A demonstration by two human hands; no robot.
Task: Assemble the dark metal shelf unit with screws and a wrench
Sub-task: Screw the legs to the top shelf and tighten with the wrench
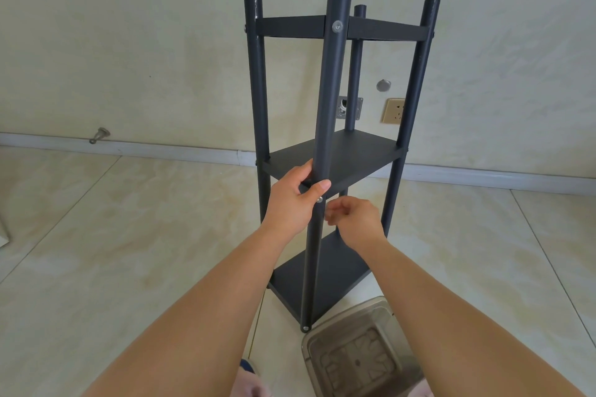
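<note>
Mostly, the shelf (332,158) looks built: three boards sit between four posts on pale floor tiles (129,235) by a wall. The left hand (295,200) grips the near post; just right of it, a screw (319,199) shows, and the right hand (353,219) hovers, fingers loosely curled, empty. A clear bin (354,354) lies below the right forearm.
</note>
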